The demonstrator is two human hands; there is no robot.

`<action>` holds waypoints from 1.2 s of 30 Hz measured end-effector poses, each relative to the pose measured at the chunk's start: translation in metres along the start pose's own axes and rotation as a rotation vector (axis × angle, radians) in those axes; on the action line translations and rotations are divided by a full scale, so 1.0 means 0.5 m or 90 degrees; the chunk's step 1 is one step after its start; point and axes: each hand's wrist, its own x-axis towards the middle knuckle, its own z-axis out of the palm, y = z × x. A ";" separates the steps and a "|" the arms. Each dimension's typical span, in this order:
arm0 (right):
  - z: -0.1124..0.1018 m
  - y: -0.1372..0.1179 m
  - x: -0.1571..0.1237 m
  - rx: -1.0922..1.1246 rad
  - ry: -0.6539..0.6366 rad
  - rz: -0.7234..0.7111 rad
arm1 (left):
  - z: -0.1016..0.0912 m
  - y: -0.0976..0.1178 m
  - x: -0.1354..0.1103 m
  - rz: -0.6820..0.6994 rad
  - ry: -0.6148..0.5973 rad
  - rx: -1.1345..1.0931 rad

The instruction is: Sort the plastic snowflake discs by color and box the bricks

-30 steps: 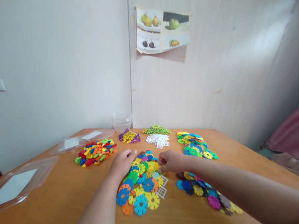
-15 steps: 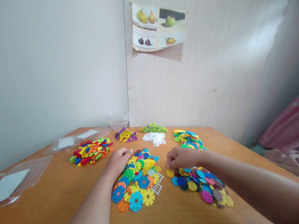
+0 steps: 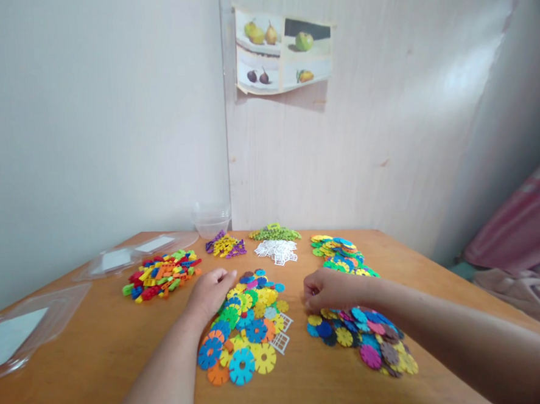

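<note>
My left hand (image 3: 211,293) rests at the left edge of a pile of notched plastic discs (image 3: 256,331) in mixed colours. Its fingers are curled, and what they hold, if anything, is hidden. My right hand (image 3: 328,288) is closed, fingertips down, just above the far edge of a second pile of smaller discs (image 3: 371,357). Below its fingertips lies a yellow disc (image 3: 314,320) at that pile's upper left; anything inside the fingers is out of sight. Two white lattice pieces (image 3: 281,343) lie by the right side of the left pile.
Farther back are a heap of coloured bricks (image 3: 164,274), yellow and purple pieces (image 3: 226,245), white lattice pieces (image 3: 276,251), green pieces (image 3: 275,233) and more discs (image 3: 334,247). Clear tubs (image 3: 211,219) stand by the wall. Transparent lids (image 3: 70,299) lie along the left.
My right hand has shifted slightly right, and the yellow disc beneath it now lies closer against the right pile. My left hand stays in place. The view has turned slightly right.
</note>
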 end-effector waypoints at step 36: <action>-0.027 0.016 -0.032 -0.084 0.005 0.123 | -0.002 0.002 -0.003 -0.002 -0.001 -0.022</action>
